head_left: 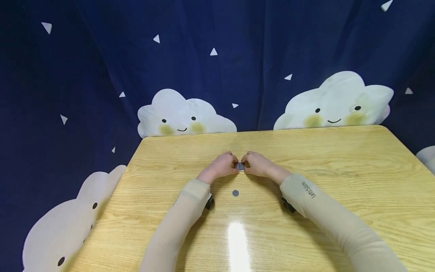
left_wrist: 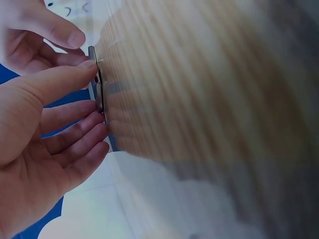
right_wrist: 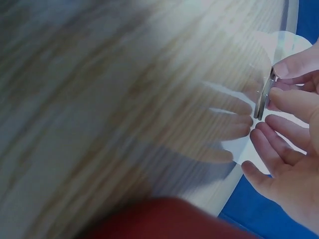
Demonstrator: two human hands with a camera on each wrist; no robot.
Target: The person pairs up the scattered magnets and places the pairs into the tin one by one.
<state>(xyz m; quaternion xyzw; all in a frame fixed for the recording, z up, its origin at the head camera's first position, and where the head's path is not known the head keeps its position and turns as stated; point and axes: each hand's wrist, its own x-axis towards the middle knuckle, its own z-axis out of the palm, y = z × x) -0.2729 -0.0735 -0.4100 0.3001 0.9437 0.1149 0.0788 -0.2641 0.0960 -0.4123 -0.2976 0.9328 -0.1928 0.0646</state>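
Between the two hands, at mid-table, is a small thin flat grey piece [head_left: 241, 167] with a dark line across it; its exact kind cannot be told. My left hand [head_left: 225, 164] pinches its left side, thumb [left_wrist: 75, 74] on one face and fingertips behind. From the other side my right hand [head_left: 259, 164] pinches it between thumb and fingers. Seen edge-on in the right wrist view, the grey piece [right_wrist: 264, 97] looks like two thin layers close to the tabletop. Fingers hide much of it. Nearer to me, a small round grey disc [head_left: 235, 193] lies flat on the table.
The light wooden table [head_left: 153, 211] has a glossy top with a bright reflection near its front. A dark blue curtain [head_left: 244, 56] with white clouds and triangles hangs behind and along the left. Something red [right_wrist: 169, 219] blurs the bottom of the right wrist view.
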